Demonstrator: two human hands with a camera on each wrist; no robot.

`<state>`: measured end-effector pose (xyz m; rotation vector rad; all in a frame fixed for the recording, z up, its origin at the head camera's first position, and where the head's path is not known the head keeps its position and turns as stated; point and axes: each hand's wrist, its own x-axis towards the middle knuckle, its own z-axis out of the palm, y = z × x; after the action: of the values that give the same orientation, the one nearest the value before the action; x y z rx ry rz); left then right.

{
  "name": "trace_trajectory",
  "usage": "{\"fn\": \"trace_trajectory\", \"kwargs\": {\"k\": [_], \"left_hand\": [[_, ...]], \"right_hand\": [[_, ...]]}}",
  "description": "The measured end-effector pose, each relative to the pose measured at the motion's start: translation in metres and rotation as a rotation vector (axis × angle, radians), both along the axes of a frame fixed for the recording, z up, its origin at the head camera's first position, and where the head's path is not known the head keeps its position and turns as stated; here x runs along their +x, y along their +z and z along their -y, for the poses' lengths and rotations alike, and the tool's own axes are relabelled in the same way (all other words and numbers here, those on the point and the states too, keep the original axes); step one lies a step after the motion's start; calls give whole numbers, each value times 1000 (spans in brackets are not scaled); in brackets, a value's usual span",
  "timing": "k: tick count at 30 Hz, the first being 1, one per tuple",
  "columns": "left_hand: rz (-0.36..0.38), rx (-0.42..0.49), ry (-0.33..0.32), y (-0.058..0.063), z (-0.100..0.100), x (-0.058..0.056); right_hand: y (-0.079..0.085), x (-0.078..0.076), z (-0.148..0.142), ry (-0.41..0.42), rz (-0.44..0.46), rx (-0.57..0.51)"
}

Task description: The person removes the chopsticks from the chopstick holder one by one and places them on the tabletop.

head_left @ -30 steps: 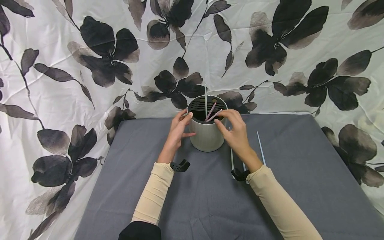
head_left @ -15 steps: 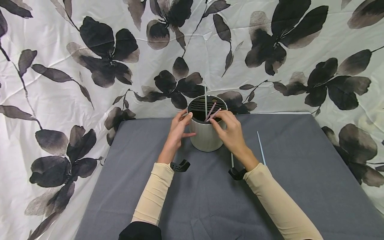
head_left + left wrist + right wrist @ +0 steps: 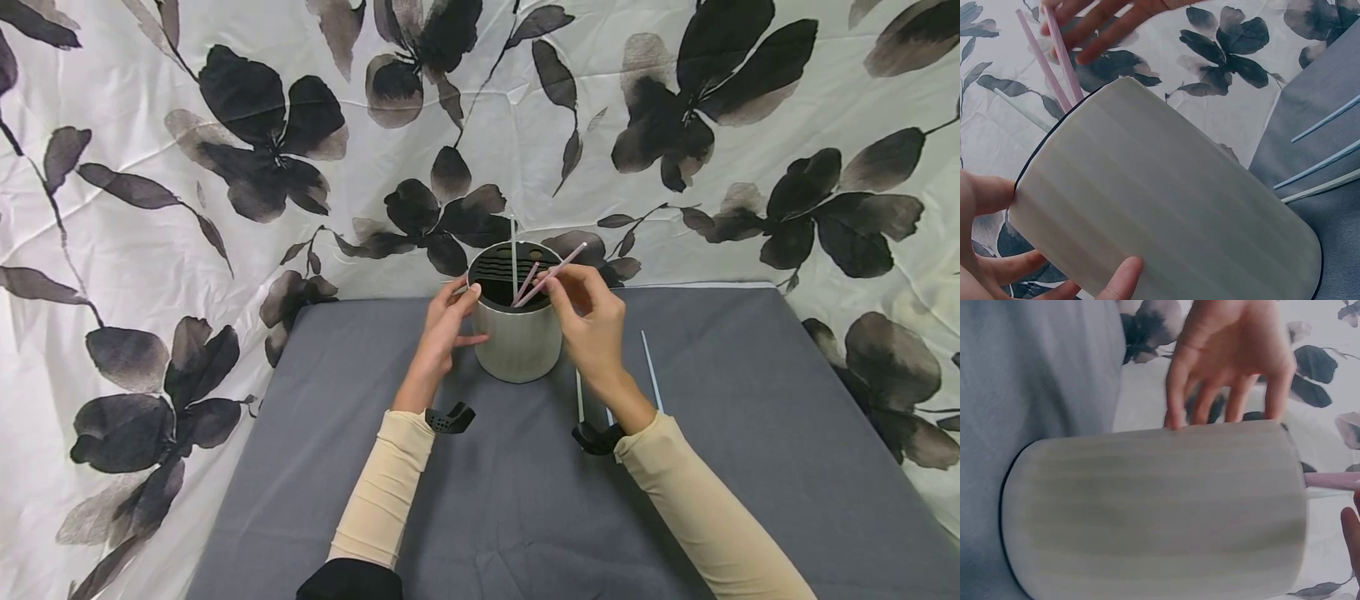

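Over the ribbed cream holder [image 3: 516, 342], right-hand fingers [image 3: 558, 287] pinch a slanted pink straw [image 3: 557, 271].

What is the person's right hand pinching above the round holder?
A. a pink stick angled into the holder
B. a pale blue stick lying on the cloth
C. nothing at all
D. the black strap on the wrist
A: the right hand pinches a pink stick whose lower end slants into the holder, which the left hand steadies.
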<state>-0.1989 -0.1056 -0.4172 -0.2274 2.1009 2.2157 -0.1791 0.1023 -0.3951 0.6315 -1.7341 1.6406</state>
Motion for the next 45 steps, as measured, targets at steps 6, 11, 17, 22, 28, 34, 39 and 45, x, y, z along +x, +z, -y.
{"fn": "trace_trajectory", "kwargs": {"k": [6,11,17,22,28,34,39,45], "left_hand": [[-1,4,-6,-1,0,1],[-2,14,-1,-2,0,0],[-7,13,-1,-1,0,0],[4,8,0,-2,1,2],[8,-2,0,-2,1,1],[-1,4,-1,0,0,-1],[4,13,-4,0,0,-1],[-4,22,1,0,0,0]], "right_hand": [[15,6,-1,60,3,-160],[26,7,-5,51,-32,-255],[40,11,-10,18,-83,-372],[50,16,-15,-38,-98,-461],[61,17,-27,-75,-104,-530],[58,18,-39,-66,-52,-527],[46,16,-51,-15,32,-553],[30,16,-71,20,210,-540]]}}
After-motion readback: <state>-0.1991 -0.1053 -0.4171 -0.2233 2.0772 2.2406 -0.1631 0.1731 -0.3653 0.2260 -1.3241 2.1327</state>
